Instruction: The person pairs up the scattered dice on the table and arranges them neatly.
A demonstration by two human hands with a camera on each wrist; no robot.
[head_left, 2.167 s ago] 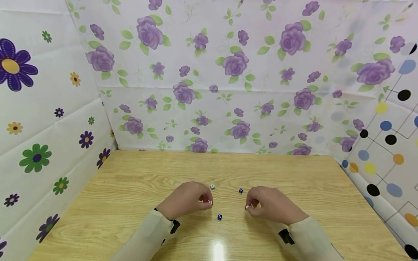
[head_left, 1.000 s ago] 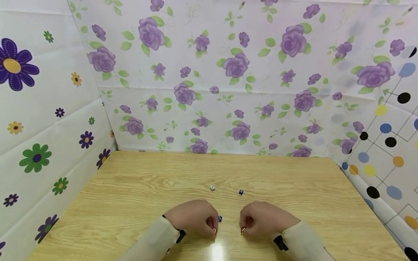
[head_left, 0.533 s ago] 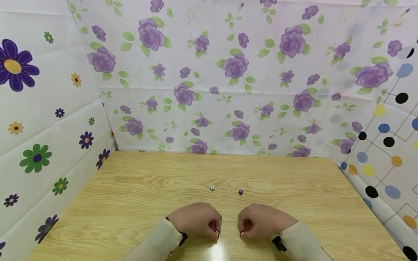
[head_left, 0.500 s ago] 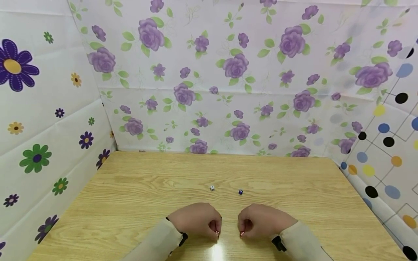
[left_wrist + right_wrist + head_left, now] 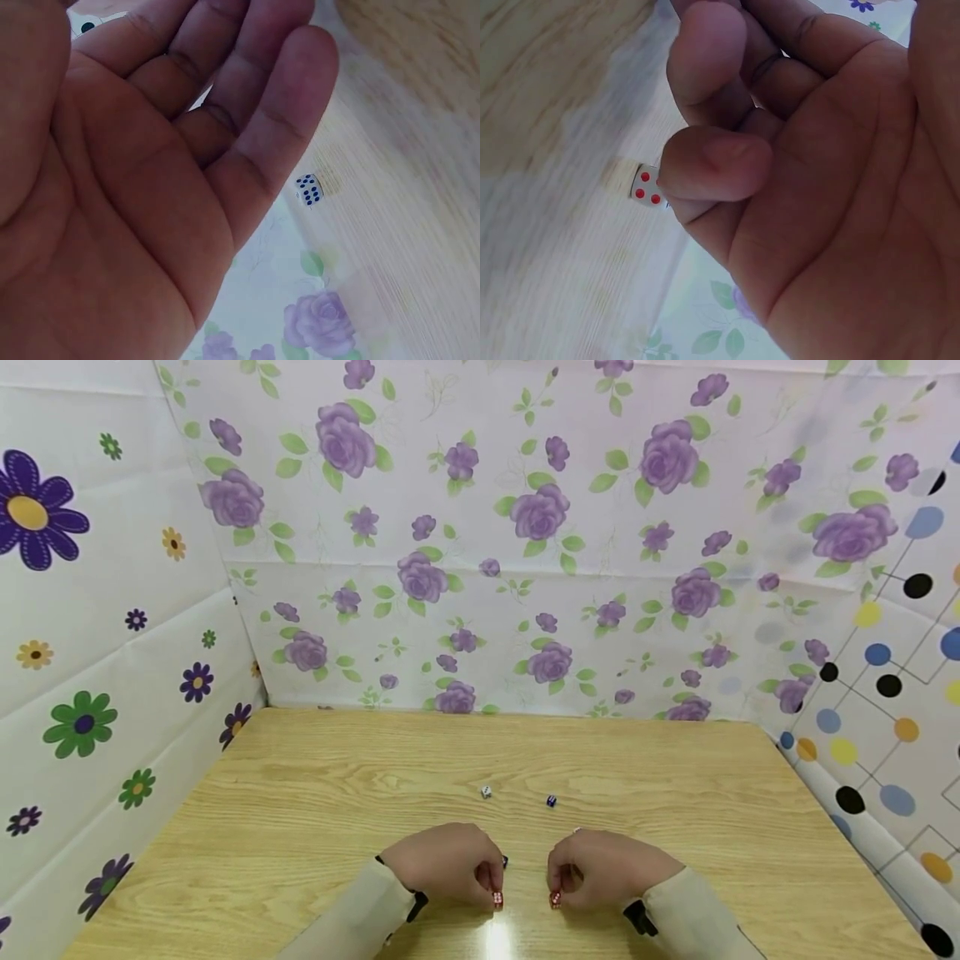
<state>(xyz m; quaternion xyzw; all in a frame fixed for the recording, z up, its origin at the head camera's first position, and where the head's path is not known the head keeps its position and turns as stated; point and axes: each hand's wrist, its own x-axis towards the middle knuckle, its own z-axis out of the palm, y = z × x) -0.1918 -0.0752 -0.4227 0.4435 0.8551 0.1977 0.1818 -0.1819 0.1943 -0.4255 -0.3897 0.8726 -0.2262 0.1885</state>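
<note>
My left hand (image 5: 446, 864) pinches a red die (image 5: 498, 900) with white dots between thumb and forefinger, close over the wood table. Opposite it, a second red die (image 5: 555, 900) sits at the pinched fingertips of my right hand (image 5: 615, 868). A narrow gap separates the two dice. A dark blue die (image 5: 505, 861) peeks out from behind the left fingers. Both wrist views show the palm and curled outer fingers, with the pinching fingertips hidden. A white die with blue dots (image 5: 308, 190) lies past the left hand, and a white die with red dots (image 5: 646, 186) past the right.
Farther back on the wood table (image 5: 337, 760) lie a white die (image 5: 486, 792) and a blue die (image 5: 551, 801). A small white bit (image 5: 577, 831) shows behind the right hand. Flowered cloth (image 5: 465, 527) hangs along the back, with patterned cloths at both sides.
Both hands came nearer the body with the red dice, then nearly stopped. Since half a second ago, the left hand shifted slightly left, and both red dice show more at the fingertips.
</note>
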